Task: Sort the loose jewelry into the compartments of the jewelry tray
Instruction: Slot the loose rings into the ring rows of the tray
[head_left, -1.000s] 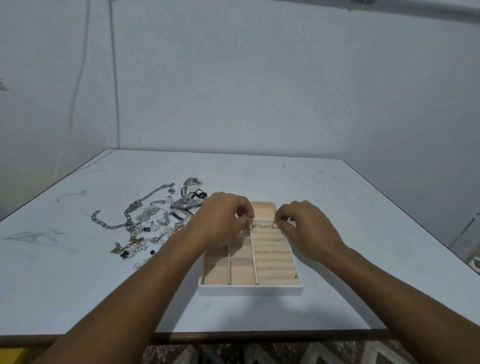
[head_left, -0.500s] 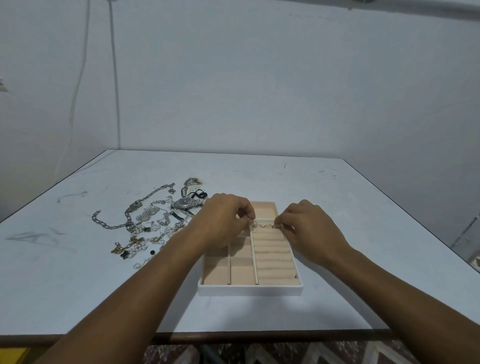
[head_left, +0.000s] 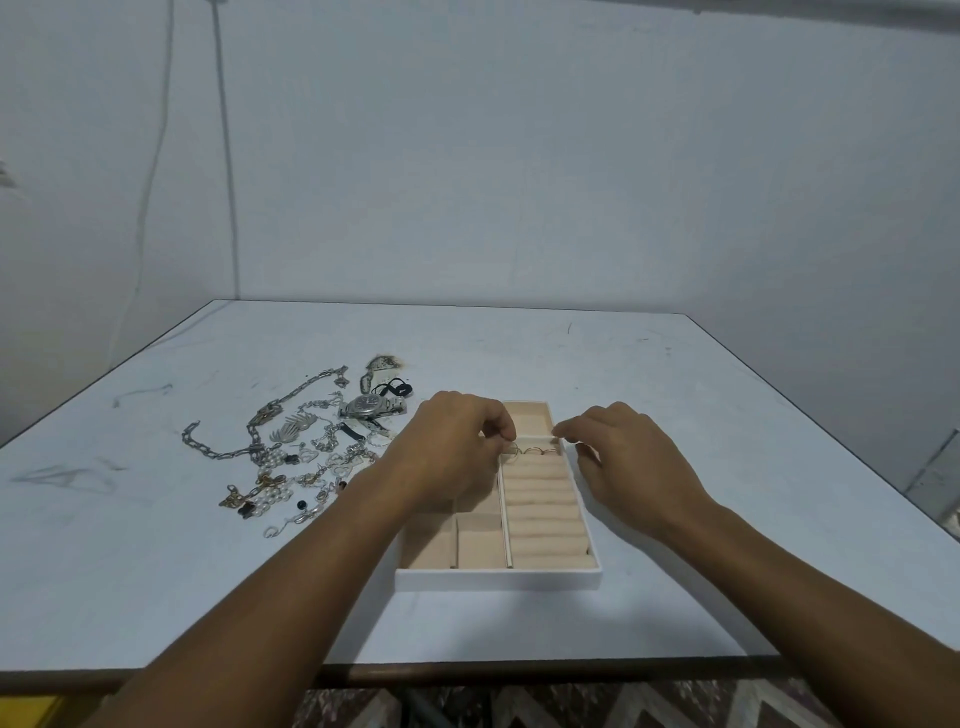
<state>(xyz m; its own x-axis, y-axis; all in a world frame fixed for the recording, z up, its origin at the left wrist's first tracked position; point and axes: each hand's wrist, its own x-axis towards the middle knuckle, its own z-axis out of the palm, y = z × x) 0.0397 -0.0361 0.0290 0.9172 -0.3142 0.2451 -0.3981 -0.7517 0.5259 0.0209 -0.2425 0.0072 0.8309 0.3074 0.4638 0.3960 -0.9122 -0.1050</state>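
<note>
Left hand (head_left: 457, 449) pinches a thin ring (head_left: 513, 451) over the jewelry tray's (head_left: 498, 579) far ring rolls (head_left: 543, 512); right hand (head_left: 623, 460) hovers slack, apparently empty; seated shallowly, the ring may pop out.

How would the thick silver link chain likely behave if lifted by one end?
The chain would probably hang limp; it lies in loose curves. Chunky metal links suggest heft. Tangled neighbours in the pile might drag along.

On the bench (head_left: 675, 415), the jewelry tray (head_left: 498, 579) lies under the left grip (head_left: 457, 447) and right grip (head_left: 623, 457), rings (head_left: 535, 451) between them; loose jewelry (head_left: 311, 452) lies left of both.
</note>
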